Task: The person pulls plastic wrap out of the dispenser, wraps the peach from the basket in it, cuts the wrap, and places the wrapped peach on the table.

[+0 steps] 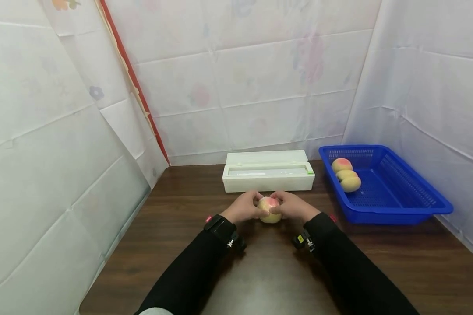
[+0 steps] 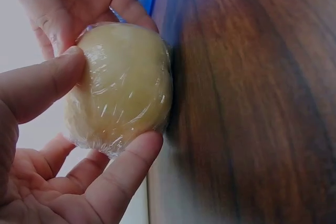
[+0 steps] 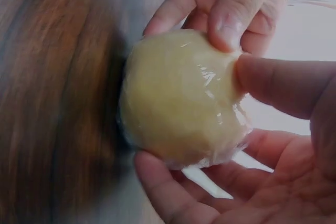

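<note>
A yellow peach with a pink blush (image 1: 270,216), wrapped in clear cling film, is held between both hands just above or on the table. My left hand (image 1: 245,207) grips it from the left, its thumb on the near upper side and fingers curled round the edge. From the right, my right hand (image 1: 295,207) holds it the same way. Close up in the left wrist view, the film on the peach (image 2: 123,80) looks creased and shiny. Bunched film gathers along one edge of the peach (image 3: 178,98) in the right wrist view.
Just behind the hands is a white cling film box (image 1: 268,184) with its lid raised. A blue plastic basket (image 1: 398,214) stands at the right, with several peaches (image 1: 351,184) at its left end. White sheeting (image 1: 260,87) hangs around the brown wooden table (image 1: 173,210).
</note>
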### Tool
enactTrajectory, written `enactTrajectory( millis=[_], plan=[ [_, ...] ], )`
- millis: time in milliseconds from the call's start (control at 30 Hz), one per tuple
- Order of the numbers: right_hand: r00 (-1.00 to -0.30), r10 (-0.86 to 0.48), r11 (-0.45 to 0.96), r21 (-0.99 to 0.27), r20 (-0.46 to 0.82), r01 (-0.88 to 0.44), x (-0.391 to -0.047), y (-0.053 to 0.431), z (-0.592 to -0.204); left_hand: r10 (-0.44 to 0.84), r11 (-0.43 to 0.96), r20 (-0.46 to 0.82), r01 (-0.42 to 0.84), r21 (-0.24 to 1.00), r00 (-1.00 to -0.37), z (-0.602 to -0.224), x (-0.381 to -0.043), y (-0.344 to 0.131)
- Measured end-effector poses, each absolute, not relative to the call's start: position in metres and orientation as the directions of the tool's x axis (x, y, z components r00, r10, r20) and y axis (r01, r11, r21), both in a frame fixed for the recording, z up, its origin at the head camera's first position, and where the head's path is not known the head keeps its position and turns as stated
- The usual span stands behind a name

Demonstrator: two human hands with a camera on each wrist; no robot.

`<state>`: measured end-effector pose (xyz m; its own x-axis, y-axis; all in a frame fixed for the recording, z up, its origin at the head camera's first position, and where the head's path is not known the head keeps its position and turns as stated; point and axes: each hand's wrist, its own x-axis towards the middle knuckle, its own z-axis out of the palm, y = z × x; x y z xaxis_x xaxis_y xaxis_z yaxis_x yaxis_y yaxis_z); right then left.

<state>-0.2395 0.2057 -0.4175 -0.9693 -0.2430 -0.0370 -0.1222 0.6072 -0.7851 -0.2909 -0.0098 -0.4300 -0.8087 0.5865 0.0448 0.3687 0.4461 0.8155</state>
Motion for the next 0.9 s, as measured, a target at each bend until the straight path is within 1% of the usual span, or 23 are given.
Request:
enactTrajectory(
  millis=[267,400,700,900],
  plan=[
    [-0.962,-0.271,0.617,-0.772,-0.025,-0.154,-0.2388,0.2083,-0.4230,0.570,0.461,0.036,0.356,0.813,-0.821,-0.4326,-0.2867,-0.0142],
    [-0.962,-0.272,0.611,-0.778,-0.035,-0.144,-0.2369,0.2099,-0.4234,0.576,0.462,0.019,0.345,0.817,-0.817,-0.4340,-0.2849,-0.0142],
    [-0.965,-0.258,0.621,-0.773,-0.051,-0.125,-0.2357,0.2118,-0.4174,0.575,0.469,0.025,0.354,0.809,-0.818,-0.4319,-0.2855,-0.0118],
    [-0.961,-0.272,0.616,-0.777,-0.054,-0.131,-0.2413,0.2136,-0.4198,0.575,0.469,0.020,0.350,0.811,-0.818,-0.4335,-0.2887,-0.0114]
  ],
)
